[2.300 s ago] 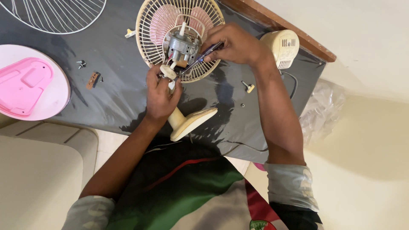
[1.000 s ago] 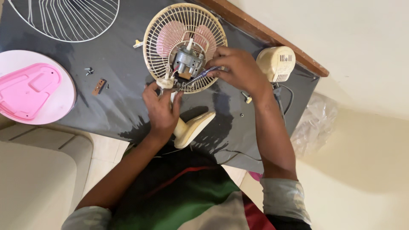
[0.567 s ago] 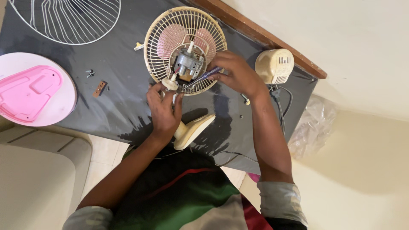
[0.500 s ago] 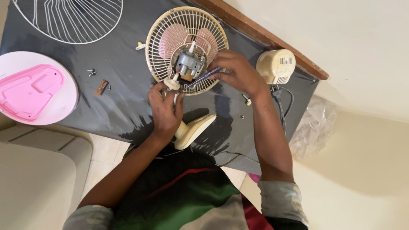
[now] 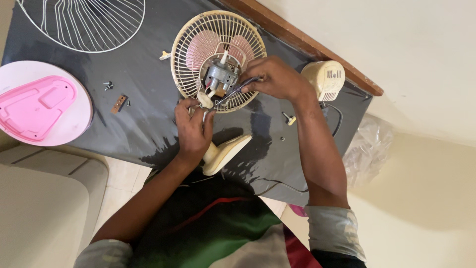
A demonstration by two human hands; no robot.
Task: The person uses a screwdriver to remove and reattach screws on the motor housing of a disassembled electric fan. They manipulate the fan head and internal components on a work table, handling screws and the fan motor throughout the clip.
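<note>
resting between both hands' grip — fan motor [image 5: 221, 77]

My left hand [image 5: 192, 130] hides the fan's neck [image 5: 210, 151]; the white grille [image 5: 87, 25] runs off the top edge; the screws [image 5: 108, 86] are too small to tell apart.

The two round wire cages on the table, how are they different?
The cream cage is smaller, with close-set ribs; the white cage is larger, with wider gaps, and partly out of view. The cream cage carries pink blades and a grey motor, with the right hand on it; the white cage lies alone, untouched. Both lie on the black table.
</note>
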